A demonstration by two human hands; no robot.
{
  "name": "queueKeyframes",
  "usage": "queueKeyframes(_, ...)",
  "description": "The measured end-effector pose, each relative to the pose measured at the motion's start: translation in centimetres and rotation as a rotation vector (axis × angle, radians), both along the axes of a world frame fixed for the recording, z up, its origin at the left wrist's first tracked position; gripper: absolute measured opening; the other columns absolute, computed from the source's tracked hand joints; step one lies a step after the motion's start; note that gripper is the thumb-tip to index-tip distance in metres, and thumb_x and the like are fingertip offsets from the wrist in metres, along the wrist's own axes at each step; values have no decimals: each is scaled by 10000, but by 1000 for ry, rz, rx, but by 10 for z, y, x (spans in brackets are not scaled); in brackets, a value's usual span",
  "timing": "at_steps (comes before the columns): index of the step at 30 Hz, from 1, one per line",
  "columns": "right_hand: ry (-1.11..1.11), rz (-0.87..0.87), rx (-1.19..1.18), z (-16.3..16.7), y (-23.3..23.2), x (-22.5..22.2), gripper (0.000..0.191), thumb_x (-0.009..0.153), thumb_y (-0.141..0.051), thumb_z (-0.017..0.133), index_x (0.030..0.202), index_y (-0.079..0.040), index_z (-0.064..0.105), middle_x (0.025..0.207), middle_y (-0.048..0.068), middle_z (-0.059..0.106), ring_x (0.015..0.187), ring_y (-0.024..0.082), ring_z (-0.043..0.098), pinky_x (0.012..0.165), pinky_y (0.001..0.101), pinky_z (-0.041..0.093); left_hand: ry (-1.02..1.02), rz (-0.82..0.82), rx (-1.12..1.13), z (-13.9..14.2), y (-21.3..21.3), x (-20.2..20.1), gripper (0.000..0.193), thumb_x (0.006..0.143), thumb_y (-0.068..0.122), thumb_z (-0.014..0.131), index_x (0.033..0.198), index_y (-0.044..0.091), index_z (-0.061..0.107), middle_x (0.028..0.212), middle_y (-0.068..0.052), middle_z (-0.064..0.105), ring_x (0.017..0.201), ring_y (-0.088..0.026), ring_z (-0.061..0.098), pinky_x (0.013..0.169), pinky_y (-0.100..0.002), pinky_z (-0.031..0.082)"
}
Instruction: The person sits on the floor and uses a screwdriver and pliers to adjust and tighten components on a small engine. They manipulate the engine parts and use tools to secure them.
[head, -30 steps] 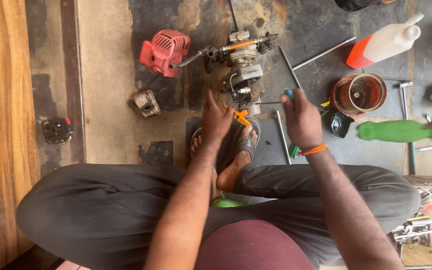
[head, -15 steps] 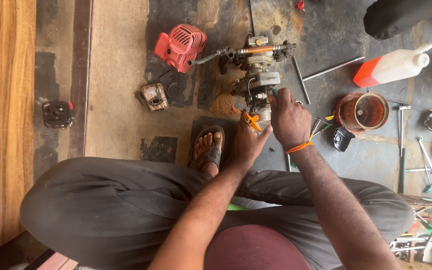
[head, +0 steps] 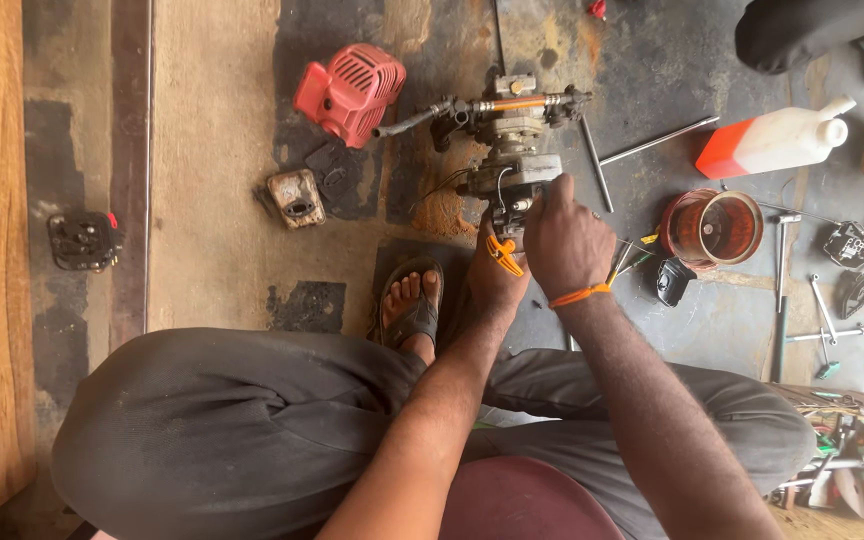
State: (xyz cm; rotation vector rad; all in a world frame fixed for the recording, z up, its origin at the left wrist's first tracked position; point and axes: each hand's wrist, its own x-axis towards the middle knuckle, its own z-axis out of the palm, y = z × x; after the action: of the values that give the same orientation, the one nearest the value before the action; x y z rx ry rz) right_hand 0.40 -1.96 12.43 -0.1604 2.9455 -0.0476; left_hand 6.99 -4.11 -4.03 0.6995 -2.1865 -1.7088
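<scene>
A small grey engine [head: 512,135] with an orange-striped shaft lies on the stained floor in front of me. My right hand [head: 564,240], an orange band on its wrist, grips the engine's near end with the fingers curled over it. Just left of it, my left hand [head: 497,285] is closed around an orange-handled tool [head: 500,255] that points up at the same end of the engine. The tool's tip is hidden behind my hands. My sandalled foot [head: 410,305] rests on a dark mat just left of my hands.
A red engine cover [head: 347,92] and a small metal part [head: 295,195] lie to the left. To the right are metal rods [head: 657,140], a white and orange bottle [head: 772,140], a round reddish container [head: 712,228] and hand tools [head: 782,290]. Another person's dark clothing [head: 802,30] shows top right.
My right hand came in from the right side to the engine's near end and closed on it. My left hand with the orange-handled tool went up to the engine beside it.
</scene>
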Motion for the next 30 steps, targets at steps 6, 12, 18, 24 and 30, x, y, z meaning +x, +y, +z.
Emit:
queueKeyframes(6,450,346,114,-9,9,-17,345,1021,-394,580,796,-132,591,798,84,720,715,274,726,712,479,562,41,-11,82,10,-13,-12,808,740,308,911,1374,30,495,1028,-146,752,902,-294,778,788,-396,648)
queueKeyframes(12,328,360,-62,-18,33,-15,291,1042,-255,680,806,-102,608,808,84,684,711,289,683,702,442,542,-26,-18,30,23,-19,-12,774,723,343,901,1335,34,542,896,-140,761,784,-290,764,718,-416,642)
queueKeyframes(18,380,432,-111,-21,34,-20,231,992,-232,711,825,-105,615,826,87,688,714,280,682,678,420,552,-92,-39,-142,19,-22,-20,806,712,360,911,1337,28,524,878,-147,750,768,-315,747,703,-438,624)
queueKeyframes(24,317,608,-167,-11,39,-26,161,916,-170,736,808,-100,639,772,66,678,684,237,668,683,407,547,-25,-116,29,14,-27,-17,734,736,321,883,1322,44,538,943,-131,767,836,-298,771,750,-415,636)
queueKeyframes(30,320,901,-225,-15,53,-47,120,870,-151,731,817,-92,641,744,53,659,734,222,687,711,389,561,44,-123,190,17,-30,-7,650,754,283,848,1282,47,551,984,-123,773,881,-279,784,778,-394,644)
